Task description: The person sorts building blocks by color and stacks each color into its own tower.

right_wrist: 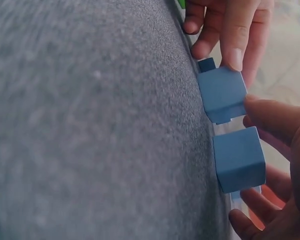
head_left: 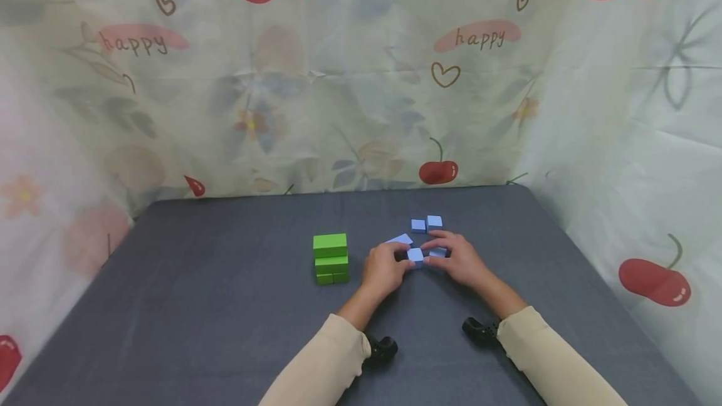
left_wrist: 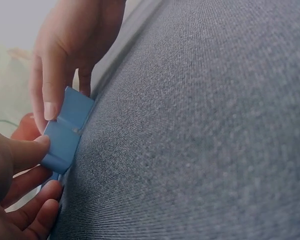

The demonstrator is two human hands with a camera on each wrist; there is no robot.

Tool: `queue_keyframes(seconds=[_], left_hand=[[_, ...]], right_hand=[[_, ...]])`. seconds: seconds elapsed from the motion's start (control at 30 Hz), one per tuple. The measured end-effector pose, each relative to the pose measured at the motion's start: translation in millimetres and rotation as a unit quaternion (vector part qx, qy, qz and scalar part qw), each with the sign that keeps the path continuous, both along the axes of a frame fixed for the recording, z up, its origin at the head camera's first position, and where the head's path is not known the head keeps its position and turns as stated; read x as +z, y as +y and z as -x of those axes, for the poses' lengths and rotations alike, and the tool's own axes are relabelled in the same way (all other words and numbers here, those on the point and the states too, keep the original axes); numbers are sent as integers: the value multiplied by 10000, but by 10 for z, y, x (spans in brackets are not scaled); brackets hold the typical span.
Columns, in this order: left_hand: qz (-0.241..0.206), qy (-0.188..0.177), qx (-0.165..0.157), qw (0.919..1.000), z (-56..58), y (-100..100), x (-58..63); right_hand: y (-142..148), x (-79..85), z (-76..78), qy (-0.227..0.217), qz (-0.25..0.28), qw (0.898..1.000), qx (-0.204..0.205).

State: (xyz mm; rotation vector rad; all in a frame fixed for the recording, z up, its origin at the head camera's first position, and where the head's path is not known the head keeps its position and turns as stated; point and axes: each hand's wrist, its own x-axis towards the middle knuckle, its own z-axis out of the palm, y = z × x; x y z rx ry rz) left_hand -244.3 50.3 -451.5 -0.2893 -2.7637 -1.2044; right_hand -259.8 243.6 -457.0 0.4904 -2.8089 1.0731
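Note:
Between the fingertips of both hands sits a small blue block (head_left: 415,255) on the dark cloth. My left hand (head_left: 385,271) pinches its left side with thumb and index finger. The right hand (head_left: 459,260) reaches in from the other side, its thumb and index fingertip at the block's right edge. Under the right palm lies another blue block (head_left: 437,252), partly covered by the fingers; in the right wrist view this nearer block (right_wrist: 240,160) stands apart from the pinched one (right_wrist: 222,95). A flat blue piece (head_left: 401,239) shows just behind the left fingertips.
Two more blue blocks (head_left: 418,226) stand behind the hands. To the left is a stepped stack of green blocks (head_left: 330,255). Patterned fabric (head_left: 338,111) hangs around the back and sides of the grey-blue table (head_left: 225,331). Black wrist devices (head_left: 383,349) show at the cuffs.

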Motion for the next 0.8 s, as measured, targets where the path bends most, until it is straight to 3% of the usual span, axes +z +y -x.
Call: queue_keyframes(seconds=[0.33, 0.47, 0.8], left_hand=[[-14, -36, -170, 9998, -30, -17, 30], [2, -48, -153, 9999, -30, -10, 23], [-152, -21, -84, 9998, -35, -13, 19]], right_hand=[[19, 4, -37, -21, -87, 9999, 52], [37, 9, -40, 89, 241, 9996, 86], [151, 40, -83, -360, 661, 9956, -558]])
